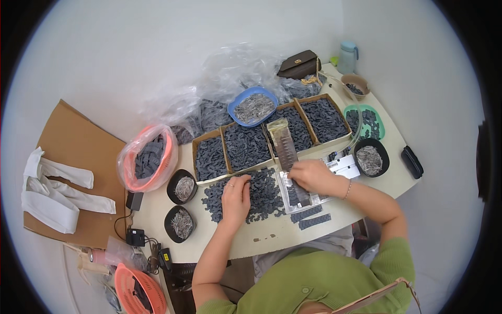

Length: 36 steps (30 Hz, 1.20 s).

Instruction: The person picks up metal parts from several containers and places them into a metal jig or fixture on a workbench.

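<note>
Over a loose pile of small dark grey parts [264, 194], my left hand [237, 200] has its fingers bent and drawn together; whatever is in them is too small or hidden to make out. My right hand [315, 177] closes across a long see-through brownish strip [284, 146] with dark crosswise pieces. The strip's far end rests over the cardboard box [222, 147], and its near end lies on a silvery metal fixture [315, 199]. Two flat rows of joined dark pieces [315, 222] lie just in front of the fixture.
Black bowls [182, 187] of metal pins flank the work on both sides. A blue basin [252, 107] of pins sits on the partitioned box. Further round are a pink basket [151, 158], a green tray [364, 122], a black case [412, 162] and a bottle [347, 57].
</note>
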Motion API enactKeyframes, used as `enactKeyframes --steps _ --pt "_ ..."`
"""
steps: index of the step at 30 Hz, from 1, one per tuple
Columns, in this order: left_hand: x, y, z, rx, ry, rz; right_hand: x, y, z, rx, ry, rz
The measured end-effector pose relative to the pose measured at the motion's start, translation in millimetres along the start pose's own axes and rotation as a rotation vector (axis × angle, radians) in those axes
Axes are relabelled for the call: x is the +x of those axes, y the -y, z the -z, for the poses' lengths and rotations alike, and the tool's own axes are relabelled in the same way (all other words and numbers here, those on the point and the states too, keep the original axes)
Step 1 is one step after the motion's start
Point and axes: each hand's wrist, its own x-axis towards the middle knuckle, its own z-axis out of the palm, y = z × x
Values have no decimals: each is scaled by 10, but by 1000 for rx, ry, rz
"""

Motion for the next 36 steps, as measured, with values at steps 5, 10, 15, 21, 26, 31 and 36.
enactKeyframes --steps 5,10,15,21,26,31,36 --pt "22 -163 -61 -244 224 125 -192 209 -100 -136 -7 197" --pt "14 -245 -179 -261 317 108 -231 180 -17 -75 -48 156" --pt "-24 -242 -394 -133 236 -82 -388 304 58 24 -85 82" --pt "-1 -247 -683 -44 184 -228 -547 417 -44 -70 -142 132" --pt "-20 -241 -629 -99 176 -203 -546 383 -20 -42 -119 106" --pt "4 -242 -652 -79 214 -192 -415 310 29 -55 -38 172" --pt "103 -224 -709 -110 172 -213 -392 331 38 -196 -31 261"
